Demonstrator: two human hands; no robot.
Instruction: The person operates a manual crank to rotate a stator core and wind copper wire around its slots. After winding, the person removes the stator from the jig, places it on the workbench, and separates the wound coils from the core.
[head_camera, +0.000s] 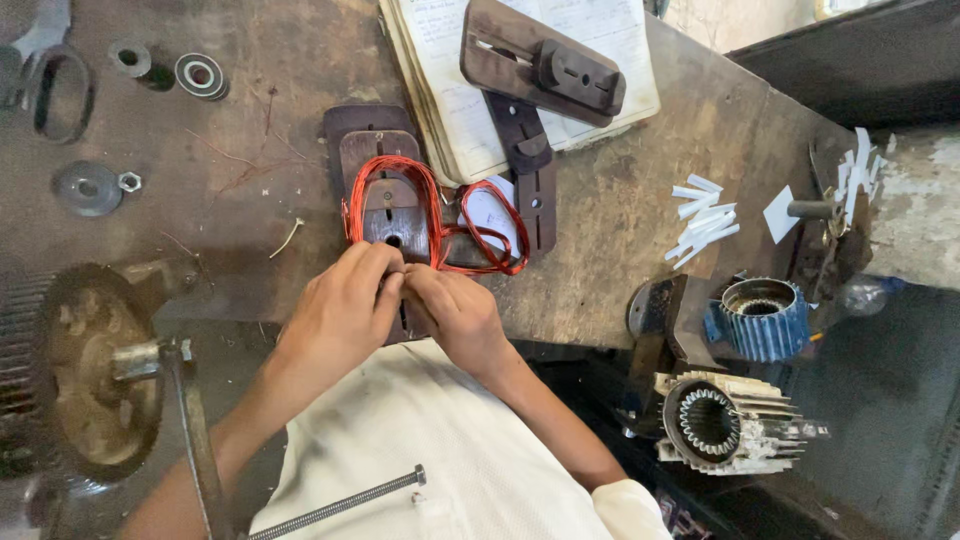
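Here, red wire coil (400, 200) just beyond left hand (345, 300), right hand (455, 310)

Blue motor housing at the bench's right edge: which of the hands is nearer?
Right. The right hand lies nearer the blue motor housing; the left hand sits beyond it, both at the red wire coils.

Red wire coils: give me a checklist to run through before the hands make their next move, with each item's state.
1. Both hands meet at the coils' near end: left hand, right hand. Ok.
2. Red wire coils lie on the dark wooden form. Ok.
3. Smaller loop joined to the big one. Ok.
4. Wire end pinched in fingers. Cannot tell, hidden.
5. Notebook apart from the coils. Ok.
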